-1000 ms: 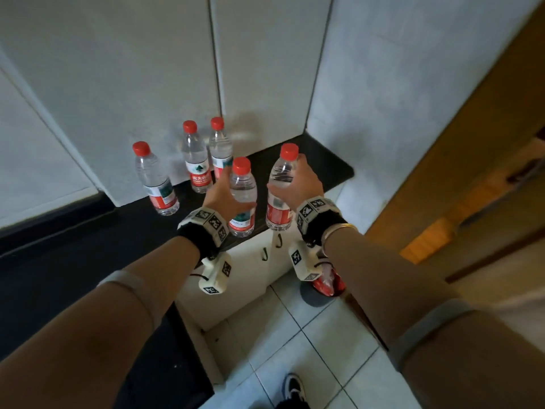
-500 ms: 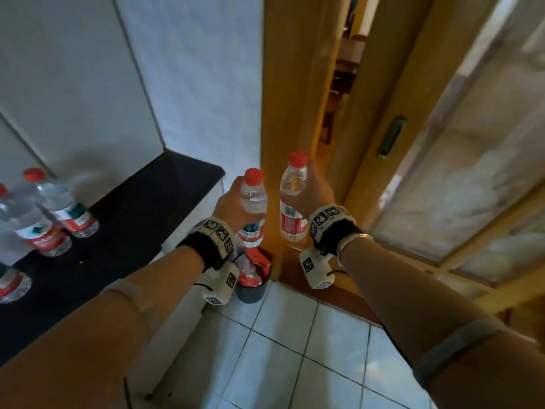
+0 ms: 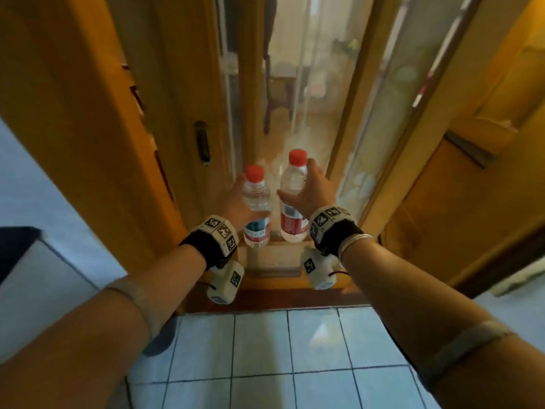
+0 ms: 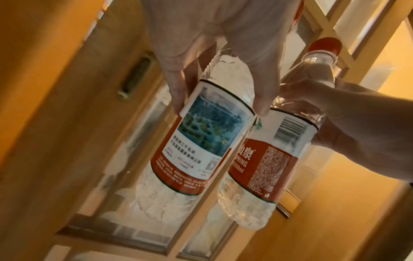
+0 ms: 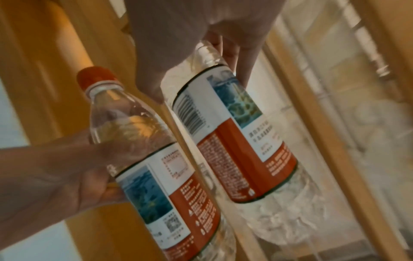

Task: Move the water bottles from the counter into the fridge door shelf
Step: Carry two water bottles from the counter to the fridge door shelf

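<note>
My left hand (image 3: 236, 202) grips one water bottle (image 3: 257, 208), my right hand (image 3: 314, 193) the other bottle (image 3: 292, 199), both upright, side by side before the wooden glass door (image 3: 206, 143), apparently not touching.

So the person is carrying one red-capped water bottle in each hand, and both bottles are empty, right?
Not quite: the left bottle and right bottle are full of clear water, not empty, as the right wrist view shows. The rest holds: the left hand and right hand each grip one red-capped bottle.
</note>
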`<state>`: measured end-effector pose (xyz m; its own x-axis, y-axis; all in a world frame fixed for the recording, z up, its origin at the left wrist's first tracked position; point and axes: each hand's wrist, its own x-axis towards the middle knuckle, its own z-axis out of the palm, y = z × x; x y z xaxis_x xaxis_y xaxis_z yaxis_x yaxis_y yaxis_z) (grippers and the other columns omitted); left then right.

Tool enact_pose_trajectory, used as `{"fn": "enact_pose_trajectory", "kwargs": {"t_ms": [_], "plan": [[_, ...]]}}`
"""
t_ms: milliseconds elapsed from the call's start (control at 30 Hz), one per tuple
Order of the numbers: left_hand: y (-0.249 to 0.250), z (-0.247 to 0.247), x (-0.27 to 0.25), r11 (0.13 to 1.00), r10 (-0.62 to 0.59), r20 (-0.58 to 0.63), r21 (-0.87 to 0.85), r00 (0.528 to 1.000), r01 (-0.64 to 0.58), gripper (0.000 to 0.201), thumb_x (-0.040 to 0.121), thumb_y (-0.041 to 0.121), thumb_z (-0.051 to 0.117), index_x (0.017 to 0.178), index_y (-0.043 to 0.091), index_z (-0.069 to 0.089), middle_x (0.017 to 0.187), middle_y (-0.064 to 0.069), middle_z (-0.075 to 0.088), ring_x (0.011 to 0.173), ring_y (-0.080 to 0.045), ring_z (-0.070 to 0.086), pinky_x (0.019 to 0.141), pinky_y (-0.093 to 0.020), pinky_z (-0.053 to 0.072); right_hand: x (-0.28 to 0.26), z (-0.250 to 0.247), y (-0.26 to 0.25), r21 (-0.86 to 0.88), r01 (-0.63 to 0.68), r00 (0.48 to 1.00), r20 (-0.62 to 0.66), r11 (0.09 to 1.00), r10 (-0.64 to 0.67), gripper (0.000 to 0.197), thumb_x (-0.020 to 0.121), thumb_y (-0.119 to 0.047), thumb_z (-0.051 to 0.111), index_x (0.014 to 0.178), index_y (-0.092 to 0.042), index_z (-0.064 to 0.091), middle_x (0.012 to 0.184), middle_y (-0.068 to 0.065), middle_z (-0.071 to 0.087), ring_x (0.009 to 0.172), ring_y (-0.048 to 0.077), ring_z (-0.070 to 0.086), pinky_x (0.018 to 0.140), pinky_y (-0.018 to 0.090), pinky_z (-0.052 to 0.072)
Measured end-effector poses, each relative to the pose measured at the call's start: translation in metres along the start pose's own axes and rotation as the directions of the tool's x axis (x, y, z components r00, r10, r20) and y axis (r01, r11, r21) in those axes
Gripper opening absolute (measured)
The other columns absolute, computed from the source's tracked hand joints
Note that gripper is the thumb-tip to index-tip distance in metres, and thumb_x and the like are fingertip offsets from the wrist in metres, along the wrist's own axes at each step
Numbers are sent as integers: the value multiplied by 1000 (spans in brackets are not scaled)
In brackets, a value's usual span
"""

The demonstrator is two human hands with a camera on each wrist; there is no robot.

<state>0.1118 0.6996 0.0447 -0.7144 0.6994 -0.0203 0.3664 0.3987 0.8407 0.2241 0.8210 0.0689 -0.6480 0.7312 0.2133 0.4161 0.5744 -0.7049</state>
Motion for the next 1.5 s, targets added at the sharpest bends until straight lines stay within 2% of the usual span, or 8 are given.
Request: {"fn": "enact_pose_trajectory", "kwargs": {"t_ms": [100, 300, 500, 667, 833, 933, 1133, 1500], "plan": [[39, 53, 23, 998, 23, 89, -53, 996, -18, 86, 65, 17, 81, 134, 27, 31, 127, 7, 49, 115, -15, 49, 94, -33, 42, 6, -48, 46, -6, -63, 995, -84, 998, 62, 76, 69, -34, 79, 129, -16, 36, 122, 11, 56, 106, 28, 56, 86, 36, 48], [109, 158, 54, 988, 131, 251, -117, 959, -104, 84, 61, 19, 83, 129, 30, 35, 123, 0, 58, 111, -22, 58, 88, -32, 47, 8, -130, 130, 14, -209, 945, -255, 978, 205, 71, 67, -33, 80, 125, -15, 43, 122, 6, 57, 110, 21, 55, 93, 33, 47], [170, 262, 75, 954, 261, 461, -255, 848, -155, 73, 58, 7, 83, 115, 26, 41, 110, -3, 61, 108, -27, 59, 91, -42, 50, 12, -205, 209, -80, -331, 881, -383, 940, 277, 55, 67, -33, 80, 109, -13, 51, 106, 6, 61, 95, 20, 58, 78, 27, 46], [227, 347, 95, 942, 304, 600, -304, 740, -140, 74, 60, 4, 80, 122, 21, 43, 125, -10, 56, 119, -33, 52, 101, -59, 39, 20, -266, 268, -135, -424, 805, -508, 895, 305, 57, 69, -34, 79, 109, -6, 49, 104, 12, 62, 94, 26, 61, 80, 31, 50], [285, 414, 105, 904, 427, 619, -277, 659, -326, 76, 63, 8, 81, 125, 22, 40, 118, 0, 59, 112, -19, 53, 100, -45, 43, 20, -322, 318, -28, -511, 685, -618, 859, 387, 54, 68, -31, 80, 108, -11, 49, 105, 11, 62, 99, 24, 61, 88, 38, 53], [314, 447, 108, 888, 455, 659, -287, 599, -359, 74, 65, 7, 80, 125, 23, 40, 124, -6, 59, 117, -25, 54, 98, -47, 44, 17, -350, 339, 149, -564, 568, -644, 812, 513, 53, 68, -30, 80, 108, -20, 48, 110, 7, 64, 101, 25, 63, 88, 43, 52], [363, 517, 114, 879, 472, 700, -327, 536, -347, 71, 65, 7, 80, 122, 24, 41, 124, -6, 58, 118, -27, 54, 98, -53, 45, 18, -408, 382, 313, -575, 426, -675, 756, 603, 46, 69, -25, 81, 106, -21, 54, 111, 6, 66, 102, 25, 63, 95, 44, 49], [453, 645, 143, 861, 497, 699, -323, 514, -393, 74, 67, 8, 79, 126, 23, 38, 127, -6, 56, 120, -27, 53, 96, -49, 45, 66, -527, 501, 348, -561, 365, -710, 751, 602, 51, 70, -26, 80, 112, -20, 52, 116, 4, 65, 107, 25, 62, 95, 44, 50]]}}
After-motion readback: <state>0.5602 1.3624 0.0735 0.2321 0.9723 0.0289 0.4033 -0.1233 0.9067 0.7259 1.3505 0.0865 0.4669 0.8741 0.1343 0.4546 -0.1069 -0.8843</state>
